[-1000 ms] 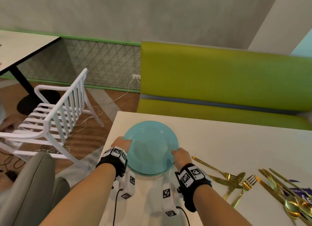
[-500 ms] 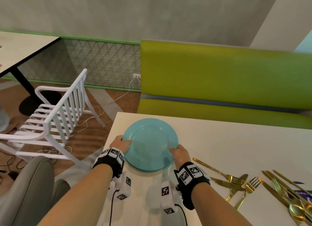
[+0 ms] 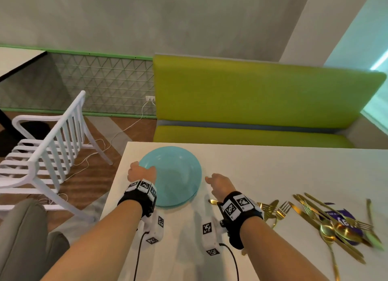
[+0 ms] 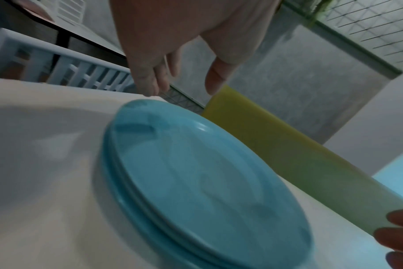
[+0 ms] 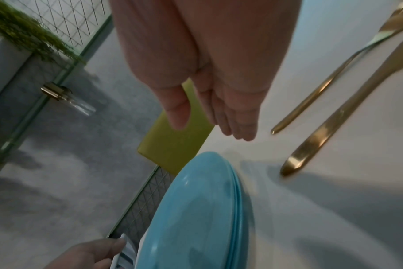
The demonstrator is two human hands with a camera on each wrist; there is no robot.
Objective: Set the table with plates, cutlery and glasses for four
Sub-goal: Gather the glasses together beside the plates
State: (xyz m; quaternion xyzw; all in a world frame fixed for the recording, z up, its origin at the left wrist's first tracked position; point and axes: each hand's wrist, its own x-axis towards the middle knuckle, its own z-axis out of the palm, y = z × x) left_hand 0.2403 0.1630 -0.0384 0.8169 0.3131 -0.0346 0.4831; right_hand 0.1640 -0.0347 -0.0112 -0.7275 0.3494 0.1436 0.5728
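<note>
Blue plates [image 3: 174, 175] at the centre of the head view, flat on the white table [image 3: 273, 171] near its left edge; judging by the doubled rim in both wrist views, a stack of at least two.

Left hand [image 3: 141, 172] over the stack's left rim. Seen from the left wrist: fingers [image 4: 154, 80] hanging loosely together, thumb [image 4: 215, 78] held apart, gripping nothing, with the tips just above the plates' far rim. Cannot tell whether any tip touches.

Right hand [image 3: 219, 185] just right of the stack, clear of it. Seen from the right wrist: fingers [image 5: 237, 123] straight and close together, thumb beside them, empty.

Nearest gold cutlery [image 3: 273, 211] in the lower right of the head view, just beyond the right wrist, handles pointing up-left toward the plates. Larger gold heap [image 3: 336, 228] further right, long axes running from upper left to lower right.

Probably a place setting being built around the plates. For cutlery, right hand clearly nearer: a short sweep to the right, then a pinch across a handle. For lifting off the top plate, left hand better placed.
</note>
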